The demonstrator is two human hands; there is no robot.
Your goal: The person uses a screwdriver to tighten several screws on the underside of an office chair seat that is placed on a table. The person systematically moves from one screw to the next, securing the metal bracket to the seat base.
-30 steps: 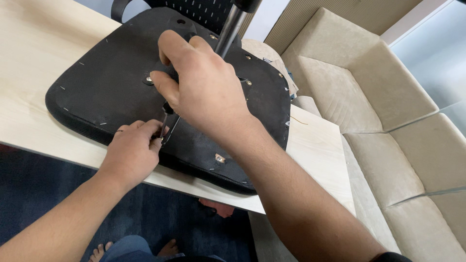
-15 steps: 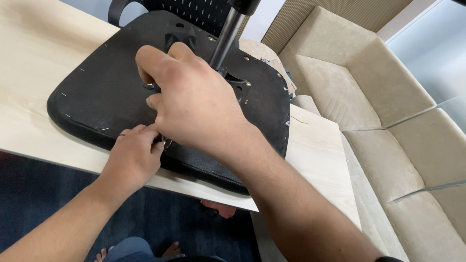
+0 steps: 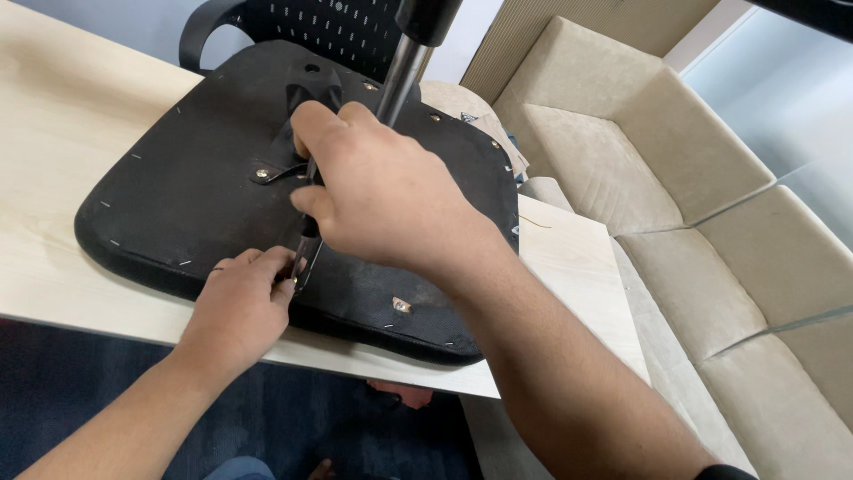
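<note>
Seat: black office-chair seat pan (image 3: 195,196) lies upside down on the pale wooden counter (image 3: 80,116), underside up so its fittings face the person; small bolts and staples dot the fabric edge.
Mechanism: black metal bracket (image 3: 306,93) sits at the middle of the underside, with a shiny metal column (image 3: 400,76) rising from it toward the top of the view.
Tool: thin dark metal tool (image 3: 305,253), partly hidden, runs between the two hands down toward the seat's near edge; its exact kind is unclear.
Right hand: right hand (image 3: 382,196) is closed in a fist around the tool's upper part, pressing over the bracket, likely for leverage.
Left hand: left hand (image 3: 240,307) rests on the seat's near edge, fingertips pinched at the tool's lower end, seemingly steadying it.
Surroundings: beige sofa (image 3: 675,204) stands to the right; a perforated black chair back (image 3: 302,31) stands behind the counter; dark blue floor (image 3: 71,391) lies below.
</note>
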